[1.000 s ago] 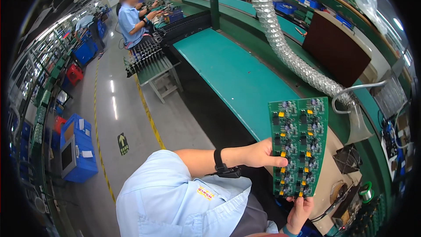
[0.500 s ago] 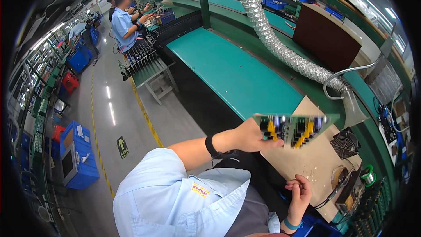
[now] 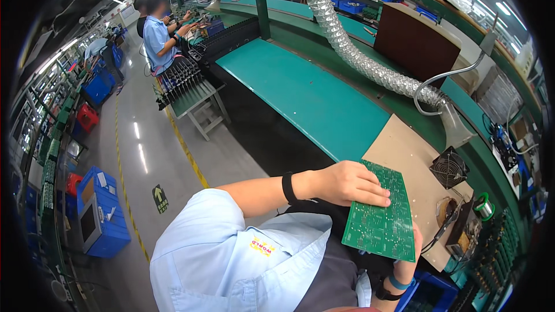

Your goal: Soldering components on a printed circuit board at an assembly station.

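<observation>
A green circuit board [image 3: 381, 216] lies almost flat in front of me, its solder side up, over the near edge of a brown work mat [image 3: 404, 150]. My left hand [image 3: 352, 184] rests on the board's upper left part, fingers spread across it. My right hand [image 3: 411, 254] grips the board's lower right corner from beneath; only a thumb edge and the wrist with a blue band show. A black strap sits on my left wrist.
A green bench [image 3: 306, 95] runs away from me, a silver flexible duct [image 3: 352, 52] ending in a hood above the mat. A small fan [image 3: 449, 167], solder spool [image 3: 483, 206] and tools stand right. Another person [image 3: 156, 34] works far left by blue crates [image 3: 98, 208].
The board was upright with its component side toward me, then swung over in my left hand. Now it lies solder side up and my right hand has taken its lower corner again.
</observation>
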### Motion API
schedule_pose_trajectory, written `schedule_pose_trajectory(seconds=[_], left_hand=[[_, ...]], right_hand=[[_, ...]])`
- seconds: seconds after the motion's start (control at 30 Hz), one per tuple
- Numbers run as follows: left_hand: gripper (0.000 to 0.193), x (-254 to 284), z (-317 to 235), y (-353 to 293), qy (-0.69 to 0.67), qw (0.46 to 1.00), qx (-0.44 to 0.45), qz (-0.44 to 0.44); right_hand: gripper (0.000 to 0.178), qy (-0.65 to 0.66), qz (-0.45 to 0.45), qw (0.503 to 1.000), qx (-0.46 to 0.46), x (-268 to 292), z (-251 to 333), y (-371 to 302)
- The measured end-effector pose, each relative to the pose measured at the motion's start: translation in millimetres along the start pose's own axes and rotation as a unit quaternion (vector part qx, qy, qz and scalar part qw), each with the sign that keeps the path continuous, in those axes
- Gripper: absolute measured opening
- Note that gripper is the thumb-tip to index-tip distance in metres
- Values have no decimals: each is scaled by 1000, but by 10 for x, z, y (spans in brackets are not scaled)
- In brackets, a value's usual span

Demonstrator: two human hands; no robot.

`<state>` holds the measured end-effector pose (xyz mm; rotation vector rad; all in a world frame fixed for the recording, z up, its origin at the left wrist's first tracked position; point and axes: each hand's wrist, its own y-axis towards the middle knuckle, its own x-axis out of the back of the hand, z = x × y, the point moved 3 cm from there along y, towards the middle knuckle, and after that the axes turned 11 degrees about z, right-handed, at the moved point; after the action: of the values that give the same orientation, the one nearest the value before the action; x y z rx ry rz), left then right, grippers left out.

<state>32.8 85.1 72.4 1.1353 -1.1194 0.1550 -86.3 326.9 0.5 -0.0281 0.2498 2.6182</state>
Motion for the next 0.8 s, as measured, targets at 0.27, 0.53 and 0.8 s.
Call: schedule_pose_trajectory(seconds=[0.27, 0.53, 0.8], left_hand=[[34, -53, -130, 174, 26, 998, -50, 15], [40, -32, -136, 151, 90, 993, -54, 61], [53, -14, 101, -50, 80, 994, 74, 20]], right_hand=[[58, 349, -34, 934, -62, -231, -13, -62], [48, 225, 37, 974, -20, -363, 129, 13], [47, 134, -17, 991, -10, -344, 185, 48]])
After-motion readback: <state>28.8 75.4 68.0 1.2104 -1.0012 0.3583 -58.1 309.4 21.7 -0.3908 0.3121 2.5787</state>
